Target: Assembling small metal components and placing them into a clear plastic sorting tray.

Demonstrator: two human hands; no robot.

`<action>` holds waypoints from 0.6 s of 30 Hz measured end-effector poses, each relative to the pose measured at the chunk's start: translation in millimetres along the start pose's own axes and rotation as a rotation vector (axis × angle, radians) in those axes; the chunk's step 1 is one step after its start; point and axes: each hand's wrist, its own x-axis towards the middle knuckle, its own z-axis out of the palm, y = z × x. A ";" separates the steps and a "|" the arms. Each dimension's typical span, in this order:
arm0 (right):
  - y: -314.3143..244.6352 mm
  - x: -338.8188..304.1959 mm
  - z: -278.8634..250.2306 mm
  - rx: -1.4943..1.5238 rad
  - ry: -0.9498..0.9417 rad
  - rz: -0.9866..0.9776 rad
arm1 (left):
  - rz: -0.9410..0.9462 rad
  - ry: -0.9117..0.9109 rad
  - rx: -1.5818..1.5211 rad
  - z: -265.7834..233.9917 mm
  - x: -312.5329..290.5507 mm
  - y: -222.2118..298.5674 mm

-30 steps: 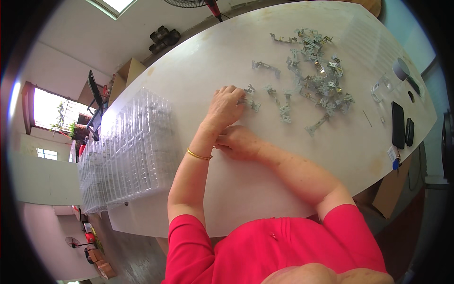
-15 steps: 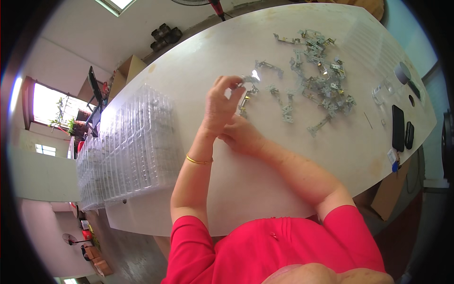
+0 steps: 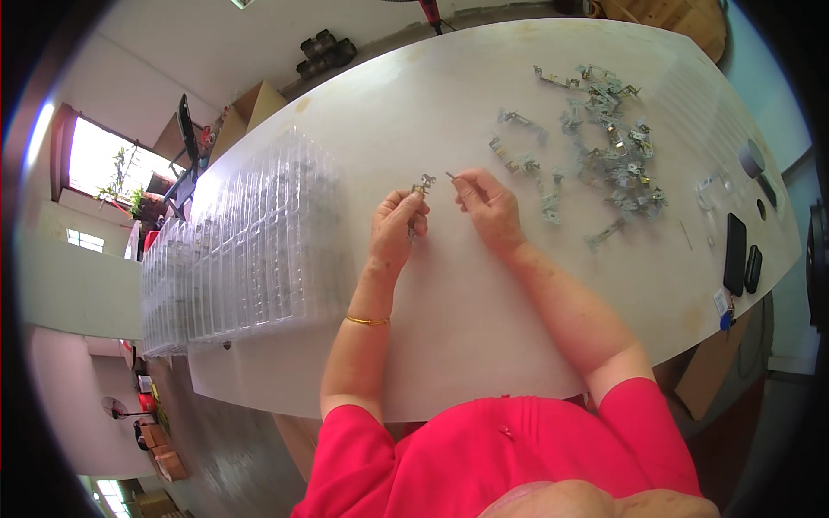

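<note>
the left grip [image 3: 399,226] is pinched narrow on a metal bracket [image 3: 424,184], whose upper end stands out past the fingertips, probably so that this end is free and easy to see. the right grip [image 3: 490,213] is closed on a thin dark piece [image 3: 450,175], its tip pointing toward the bracket, near but apart from it; i cannot tell just what the piece is. both seem held close together so that the eyes can take in the two at once. on the worktop [image 3: 475,345], a jumbled pile of brackets [image 3: 637,173] lies to the right, with a few loose brackets [image 3: 522,123] nearer the hands, perhaps for a short reach. clear plastic trays [image 3: 259,250] stand stacked on the left, and a black phone [image 3: 735,255] lies near the right edge, seemingly to leave both forearms room
</note>
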 end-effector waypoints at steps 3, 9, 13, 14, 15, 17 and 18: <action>-9.2 -5.6 1.5 -0.105 -0.088 -0.015 | -0.027 0.021 -0.027 -2.3 -5.8 -7.3; -8.7 -7.9 2.8 -0.197 -0.124 0.006 | -0.042 0.047 -0.030 -1.2 -8.1 -11.1; -10.4 -9.2 2.6 -0.234 -0.145 0.009 | 0.009 0.057 0.089 6.7 -14.1 -8.3; -9.9 -9.3 2.4 -0.233 -0.133 0.006 | 0.007 0.059 0.086 8.0 -14.6 -8.5; -9.3 -9.3 2.6 -0.231 -0.122 0.003 | 0.023 0.065 0.102 8.4 -15.1 -8.7; -8.3 -8.6 1.9 -0.235 -0.131 0.012 | 0.038 0.073 0.117 8.9 -16.3 -8.4; -8.3 -8.3 1.7 -0.239 -0.135 0.019 | 0.051 0.086 0.160 9.3 -16.8 -8.0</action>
